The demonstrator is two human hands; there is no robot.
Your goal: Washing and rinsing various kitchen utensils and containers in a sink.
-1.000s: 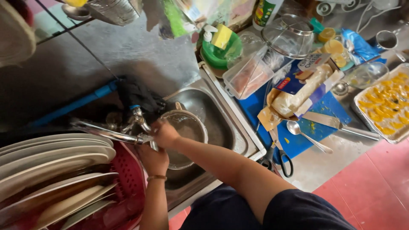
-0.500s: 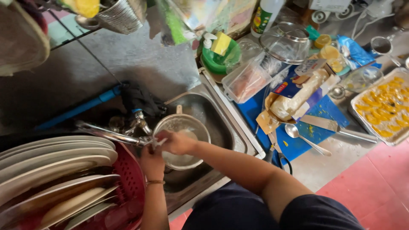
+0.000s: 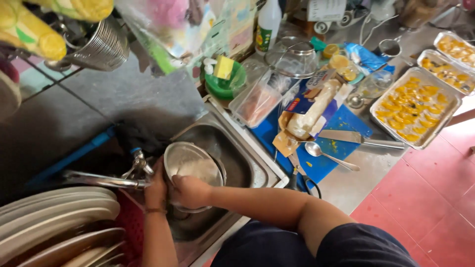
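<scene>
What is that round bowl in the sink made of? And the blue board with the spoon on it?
The bowl looks like shiny metal, probably steel: grey and gleaming. The blue board seems plastic, flat and evenly coloured. The spoon looks like polished metal.

head cam looks steeply down, close over sink.

One metal bowl under the fingers, one tap just beside them. Well to the right on the desk: three trays of yellow pieces, one spoon, one knife, one blue cutting board. One green bowl and one bottle beyond.
</scene>
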